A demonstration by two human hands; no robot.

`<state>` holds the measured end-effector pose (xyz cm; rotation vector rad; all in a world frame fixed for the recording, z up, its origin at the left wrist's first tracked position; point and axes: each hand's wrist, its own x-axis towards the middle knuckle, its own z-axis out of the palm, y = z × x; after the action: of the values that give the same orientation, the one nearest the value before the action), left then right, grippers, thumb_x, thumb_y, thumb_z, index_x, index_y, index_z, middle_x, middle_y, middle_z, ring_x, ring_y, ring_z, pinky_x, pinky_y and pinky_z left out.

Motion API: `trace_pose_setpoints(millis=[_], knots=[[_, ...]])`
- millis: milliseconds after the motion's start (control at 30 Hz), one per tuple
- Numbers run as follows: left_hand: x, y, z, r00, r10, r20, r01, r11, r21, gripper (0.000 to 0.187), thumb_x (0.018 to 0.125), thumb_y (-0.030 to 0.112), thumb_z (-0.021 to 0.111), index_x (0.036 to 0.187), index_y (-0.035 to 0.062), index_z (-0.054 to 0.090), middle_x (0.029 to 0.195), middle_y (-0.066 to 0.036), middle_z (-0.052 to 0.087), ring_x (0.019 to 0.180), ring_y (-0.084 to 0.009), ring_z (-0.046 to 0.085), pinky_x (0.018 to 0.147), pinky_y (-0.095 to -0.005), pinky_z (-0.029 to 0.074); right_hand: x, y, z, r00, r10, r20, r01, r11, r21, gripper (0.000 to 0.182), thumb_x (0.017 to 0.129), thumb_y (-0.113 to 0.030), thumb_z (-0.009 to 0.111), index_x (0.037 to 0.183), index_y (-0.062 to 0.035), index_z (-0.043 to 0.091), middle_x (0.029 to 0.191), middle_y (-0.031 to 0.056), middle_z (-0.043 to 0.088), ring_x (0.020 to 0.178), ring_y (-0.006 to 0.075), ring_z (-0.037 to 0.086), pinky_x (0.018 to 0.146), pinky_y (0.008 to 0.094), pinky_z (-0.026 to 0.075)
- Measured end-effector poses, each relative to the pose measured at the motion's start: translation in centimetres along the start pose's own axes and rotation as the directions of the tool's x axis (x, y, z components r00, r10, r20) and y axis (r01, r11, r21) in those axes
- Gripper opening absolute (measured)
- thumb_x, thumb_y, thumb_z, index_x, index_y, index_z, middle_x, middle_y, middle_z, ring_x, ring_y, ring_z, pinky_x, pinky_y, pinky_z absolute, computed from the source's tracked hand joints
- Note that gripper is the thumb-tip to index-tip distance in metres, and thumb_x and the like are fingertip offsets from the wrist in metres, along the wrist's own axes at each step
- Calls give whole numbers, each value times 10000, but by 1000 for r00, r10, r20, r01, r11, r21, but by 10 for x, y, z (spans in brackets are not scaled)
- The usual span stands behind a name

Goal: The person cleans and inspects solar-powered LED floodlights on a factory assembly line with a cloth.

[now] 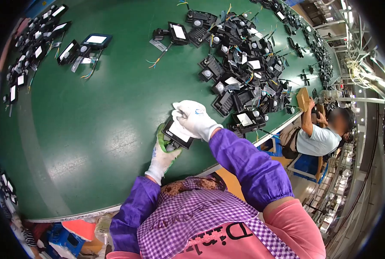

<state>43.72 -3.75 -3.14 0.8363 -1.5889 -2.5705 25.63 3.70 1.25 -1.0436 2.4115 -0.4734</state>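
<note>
My left hand (162, 152), in a white and green glove, grips the lower left edge of a black floodlight (180, 138) with a white front panel. The light is held just above the green table, near its front edge. Over the panel is my right hand (193, 117), in a white glove, with its fingers bent together at the light's upper part. Whatever those fingers may pinch is hidden. Part of the panel and its lettering shows below my right hand.
A big heap of black floodlights (244, 64) with wires covers the green table (93, 142) at the right. Two more lights (96, 39) lie at the upper left, beside a long row (38, 52). A person (317, 136) at the right holds a cardboard box (303, 99).
</note>
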Motion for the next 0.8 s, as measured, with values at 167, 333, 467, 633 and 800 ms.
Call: trace_pose_setpoints(millis=[167,333,467,633,800], knots=[[0,6,-3,1000,3,22,-6,995,104,961,683,-114,721,1500,92,259,1299,-105,526,1128,-183,545,947,-314,485,12,-10,0,956,248,158,-280,931,234,250,867,-87,629,1113,-44,632,1047,99,666,989,219,636,874,294,488],[0,-3,-5,1000,14,25,-16,997,70,984,687,-114,734,1506,102,234,1270,-127,552,1096,-178,568,897,-310,519,18,-5,-4,938,244,245,-322,875,362,262,910,-325,589,941,-82,681,893,110,698,804,284,663,728,339,512],[4,-8,-4,1000,-16,-1,16,993,121,900,680,-85,742,1458,70,318,1268,-100,553,1114,-177,559,927,-309,494,-6,-60,-6,990,-106,92,132,929,-345,257,879,-279,572,892,-46,679,788,139,678,697,308,660,688,406,513],[7,1,-8,990,-140,23,136,980,147,828,689,-59,757,1416,52,377,1259,-104,571,1121,-184,564,956,-313,479,-7,-48,24,979,-135,-150,114,983,-141,202,796,-237,638,838,-50,575,786,158,611,763,375,616,672,465,491],[2,9,-3,1000,-29,-5,30,980,197,811,700,-54,761,1410,28,377,1292,-120,556,1147,-187,557,968,-309,477,4,-64,-3,981,8,-196,-56,969,-239,194,773,-223,641,844,-46,609,781,165,625,706,369,621,664,442,514]])
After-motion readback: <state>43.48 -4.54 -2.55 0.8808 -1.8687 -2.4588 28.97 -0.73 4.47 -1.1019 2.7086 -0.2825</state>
